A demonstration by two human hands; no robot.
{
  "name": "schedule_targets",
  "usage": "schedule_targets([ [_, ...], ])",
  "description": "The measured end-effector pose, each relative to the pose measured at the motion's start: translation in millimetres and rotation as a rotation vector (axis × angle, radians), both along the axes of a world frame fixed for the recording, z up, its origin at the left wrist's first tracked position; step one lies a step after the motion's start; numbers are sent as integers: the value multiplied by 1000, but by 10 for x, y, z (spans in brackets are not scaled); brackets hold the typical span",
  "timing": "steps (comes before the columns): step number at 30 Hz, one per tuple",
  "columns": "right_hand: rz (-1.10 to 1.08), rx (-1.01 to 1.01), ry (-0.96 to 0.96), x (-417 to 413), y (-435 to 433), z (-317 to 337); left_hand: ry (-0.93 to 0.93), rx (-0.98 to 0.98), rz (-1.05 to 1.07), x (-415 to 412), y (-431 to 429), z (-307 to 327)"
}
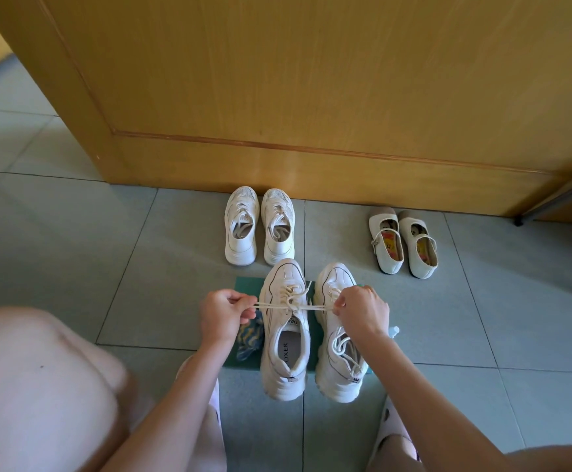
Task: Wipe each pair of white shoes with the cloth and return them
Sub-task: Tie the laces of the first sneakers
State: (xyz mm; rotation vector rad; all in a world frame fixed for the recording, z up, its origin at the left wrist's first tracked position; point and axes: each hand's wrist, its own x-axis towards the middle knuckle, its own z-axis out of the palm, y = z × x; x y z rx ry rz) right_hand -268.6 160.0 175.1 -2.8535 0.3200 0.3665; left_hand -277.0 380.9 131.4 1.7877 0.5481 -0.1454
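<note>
A pair of chunky white sneakers stands on a green mat in front of me, the left sneaker beside the right sneaker. My left hand and my right hand each pinch an end of the left sneaker's lace and hold it taut across the shoe. A blue and yellow patterned cloth lies crumpled on the mat left of the sneakers, partly behind my left wrist.
A second pair of white sneakers and a pair of cream strap shoes stand by the wooden door. Grey floor tiles lie all around. My knee fills the lower left. A small bottle cap peeks out behind my right wrist.
</note>
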Motion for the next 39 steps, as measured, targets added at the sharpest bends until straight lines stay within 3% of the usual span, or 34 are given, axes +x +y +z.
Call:
schedule_targets([
  [2,-17,76,-18,-7,7,-17,2,-25,-17,21,21,30],
  [5,-138,423,6,7,-20,-18,44,-174,-27,46,32,80],
  [7,-201,584,21,24,-58,4,44,-168,-51,47,37,96],
  [16,-166,405,69,1,-101,-70,5,72,-87,3,47,7],
  [20,-136,475,-2,5,-148,-45,51,90,-156,22,64,-19],
  [25,-244,544,-81,-21,-385,-70,-166,321,-296,47,-166,131],
  [28,-288,415,11,-72,-387,-110,-266,351,-398,42,-412,294],
  [32,-292,228,171,-184,-439,-159,-247,301,-614,-24,-752,353],
  [39,-370,494,322,-205,-544,-186,-267,433,-808,-49,-1090,236],
])
